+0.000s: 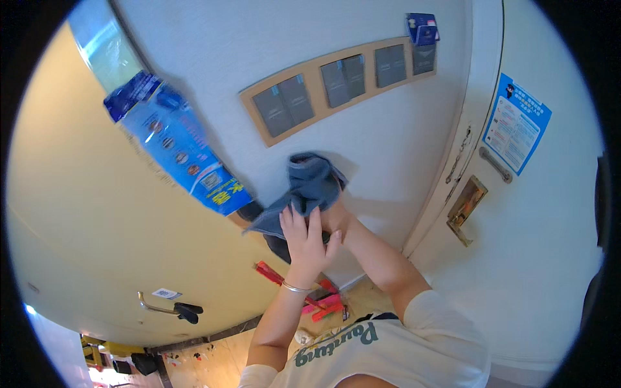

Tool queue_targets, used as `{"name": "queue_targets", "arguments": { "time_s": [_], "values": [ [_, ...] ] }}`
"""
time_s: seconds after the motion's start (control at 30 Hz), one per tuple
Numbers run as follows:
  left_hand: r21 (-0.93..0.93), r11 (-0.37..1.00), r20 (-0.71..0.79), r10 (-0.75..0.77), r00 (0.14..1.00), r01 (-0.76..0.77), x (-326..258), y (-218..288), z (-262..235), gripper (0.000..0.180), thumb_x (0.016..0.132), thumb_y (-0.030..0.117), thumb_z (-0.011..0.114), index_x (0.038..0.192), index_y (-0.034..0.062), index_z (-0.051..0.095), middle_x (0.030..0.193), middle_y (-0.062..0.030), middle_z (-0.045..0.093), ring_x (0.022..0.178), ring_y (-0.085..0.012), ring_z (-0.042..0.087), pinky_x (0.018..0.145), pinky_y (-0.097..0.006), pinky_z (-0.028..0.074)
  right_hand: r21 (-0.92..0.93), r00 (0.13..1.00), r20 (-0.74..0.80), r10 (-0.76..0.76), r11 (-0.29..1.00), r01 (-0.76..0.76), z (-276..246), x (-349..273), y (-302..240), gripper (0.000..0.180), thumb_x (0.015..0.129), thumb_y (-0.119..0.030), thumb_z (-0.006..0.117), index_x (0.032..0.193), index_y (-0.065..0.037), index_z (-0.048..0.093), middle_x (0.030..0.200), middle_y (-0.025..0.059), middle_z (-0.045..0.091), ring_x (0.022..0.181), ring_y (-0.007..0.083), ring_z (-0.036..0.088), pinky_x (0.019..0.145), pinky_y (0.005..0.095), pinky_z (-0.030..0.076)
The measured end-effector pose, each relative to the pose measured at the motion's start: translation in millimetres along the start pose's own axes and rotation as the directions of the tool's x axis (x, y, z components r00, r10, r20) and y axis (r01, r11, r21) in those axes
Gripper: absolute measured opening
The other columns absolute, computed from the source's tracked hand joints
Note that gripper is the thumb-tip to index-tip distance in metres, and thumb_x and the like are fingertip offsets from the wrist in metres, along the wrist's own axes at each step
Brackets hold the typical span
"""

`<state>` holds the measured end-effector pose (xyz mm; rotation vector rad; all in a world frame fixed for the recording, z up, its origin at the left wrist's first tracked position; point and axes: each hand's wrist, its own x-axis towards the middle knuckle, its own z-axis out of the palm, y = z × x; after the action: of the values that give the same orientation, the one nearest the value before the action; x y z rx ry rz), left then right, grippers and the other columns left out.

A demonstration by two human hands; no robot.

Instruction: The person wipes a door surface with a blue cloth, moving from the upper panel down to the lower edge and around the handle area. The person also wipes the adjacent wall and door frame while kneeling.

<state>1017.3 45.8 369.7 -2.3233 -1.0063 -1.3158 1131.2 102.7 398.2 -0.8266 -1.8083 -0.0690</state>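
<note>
A dark grey-blue cloth [309, 184] is bunched in front of the pale wall, at the middle of the view. My right hand [335, 218] reaches up into it from the right, its fingers hidden under the folds. Against the cloth's lower part lies my left hand [305, 240], fingers stretched out and apart, thumb spread toward my right wrist. A metal bangle [296, 286] circles the left wrist. One corner of the cloth hangs out to the left, over a dark object [278, 247] that I cannot make out.
On the wall above hangs a wooden-framed switch panel [317, 77]. A blue plastic package [184, 145] hangs at the left, beside a yellow door [71, 194] with a lever handle [171, 309]. At the right stands a white door [543, 226] with a brass handle [467, 210]. Red items [323, 304] lie low down.
</note>
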Motion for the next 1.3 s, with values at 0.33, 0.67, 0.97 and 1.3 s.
{"name": "queue_targets", "arguments": {
  "time_s": [0.33,0.67,0.97,1.3],
  "values": [
    [-0.044,0.999,0.205,0.024,0.978,-0.016,93,61,72,0.060,0.079,0.039,0.064,0.131,0.0158,0.048,0.145,-0.0281,0.023,0.128,-0.0489,0.026,0.099,-0.063,0.022,-0.100,0.855,-0.262,0.447,0.869,-0.485,-88,-35,154,0.064,0.081,-0.039,0.059,0.132,-0.006,0.039,0.135,0.0152,0.040,0.128,0.0301,0.032,0.107,0.0473,0.018],
    [0.178,0.981,0.101,-0.090,0.991,0.071,105,65,90,0.063,0.081,0.044,0.054,0.134,0.0113,0.045,0.130,-0.0339,0.032,0.121,-0.0585,0.020,0.095,-0.071,0.010,-0.060,0.960,-0.129,0.249,0.964,-0.258,-89,-20,98,0.042,0.087,-0.023,0.055,0.125,-0.007,0.047,0.124,0.0167,0.050,0.113,0.0323,0.047,0.098,0.0400,0.036],
    [0.208,0.976,-0.067,0.081,0.995,-0.065,164,112,157,0.051,0.082,0.040,0.055,0.125,0.0138,0.055,0.111,-0.0085,0.055,0.096,-0.0311,0.046,0.087,-0.051,0.029,-0.463,0.911,-0.397,0.111,0.833,-0.303,-200,-47,126,0.035,0.074,0.003,0.057,0.109,-0.003,0.058,0.101,0.0183,0.054,0.085,0.0374,0.054,0.075,0.0409,0.045],
    [-0.218,0.960,0.040,0.190,0.981,-0.177,232,185,252,0.061,0.082,0.028,0.046,0.137,0.0052,0.038,0.138,-0.0162,0.038,0.132,-0.0384,0.026,0.106,-0.053,0.018,-0.546,0.806,-0.367,0.464,0.594,-0.591,-310,-73,86,0.070,0.076,-0.008,0.060,0.139,-0.006,0.031,0.091,0.0214,0.057,0.079,0.0381,0.059,0.069,0.0448,0.047]
  ]
}}
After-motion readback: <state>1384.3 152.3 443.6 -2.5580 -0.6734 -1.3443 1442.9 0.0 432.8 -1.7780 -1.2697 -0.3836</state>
